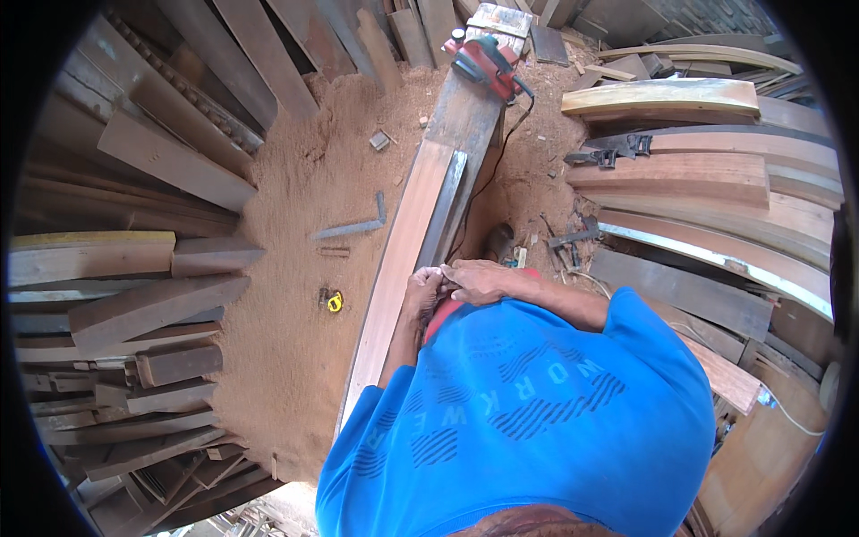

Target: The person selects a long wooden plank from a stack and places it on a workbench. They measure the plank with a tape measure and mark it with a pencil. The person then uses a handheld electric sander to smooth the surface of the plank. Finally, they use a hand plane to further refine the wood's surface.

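Observation:
My left hand (423, 294) and my right hand (474, 281) meet in front of my body, fingers bent and pressed together around something too small or hidden to make out. Beside my left hand a long pale reddish board (401, 259) lies lengthwise on a narrow worn wooden bench (461, 115), next to a thin grey strip (446, 192). At the bench's far end rests a red and black power planer (488, 67), its dark cord hanging down along the bench's right side. A red item shows partly just below my hands, mostly hidden by my blue shirt.
Sawdust covers the floor (277, 358), with a metal square (349, 229) and a yellow tape measure (332, 301) on it at left. Stacked planks (152, 304) line the left. Boards (680, 174) with black clamps (607, 157) are piled at right, where a white cable (792, 421) runs.

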The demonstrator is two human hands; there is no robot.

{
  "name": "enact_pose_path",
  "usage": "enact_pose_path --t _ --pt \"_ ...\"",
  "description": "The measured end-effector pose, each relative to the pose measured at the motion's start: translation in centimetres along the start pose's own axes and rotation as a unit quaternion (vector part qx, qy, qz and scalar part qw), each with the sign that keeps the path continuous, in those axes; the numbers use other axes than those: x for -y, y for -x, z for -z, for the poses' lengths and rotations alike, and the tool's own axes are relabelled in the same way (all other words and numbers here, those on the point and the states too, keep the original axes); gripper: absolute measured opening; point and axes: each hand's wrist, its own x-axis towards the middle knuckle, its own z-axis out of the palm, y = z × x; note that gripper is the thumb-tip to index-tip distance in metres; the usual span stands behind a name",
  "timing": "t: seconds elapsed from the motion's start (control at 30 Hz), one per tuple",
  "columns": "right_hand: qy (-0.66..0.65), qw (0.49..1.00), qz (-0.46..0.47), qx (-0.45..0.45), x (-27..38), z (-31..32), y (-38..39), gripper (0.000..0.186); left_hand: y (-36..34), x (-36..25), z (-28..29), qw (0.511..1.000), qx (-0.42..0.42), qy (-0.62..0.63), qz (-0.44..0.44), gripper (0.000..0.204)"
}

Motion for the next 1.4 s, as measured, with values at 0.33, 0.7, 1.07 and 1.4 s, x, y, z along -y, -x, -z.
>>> enact_pose_path --t 0.33,0.7,1.07,1.4 --pt "-0.078 0.988 0.083 -0.100 -5.3 4.8 -1.0 0.060 -3.5 -6.4 -4.5 0.991 0.034 -0.070 -0.106 0.014" --pt "0.020 0.997 0.004 -0.076 -1.9 7.6 -2.1 0.063 -5.8 -9.0 -3.2 0.928 -0.049 -0.314 -0.193 0.020" --pt "-0.038 0.984 -0.037 -0.171 -1.2 9.2 -8.0 0.038 -7.6 -8.0 2.1 0.935 -0.082 -0.291 -0.186 0.029" --pt "-0.041 0.982 -0.134 -0.125 -2.5 10.3 -8.0 0.026 -11.2 -8.8 3.2 0.927 -0.074 -0.302 -0.209 0.032"
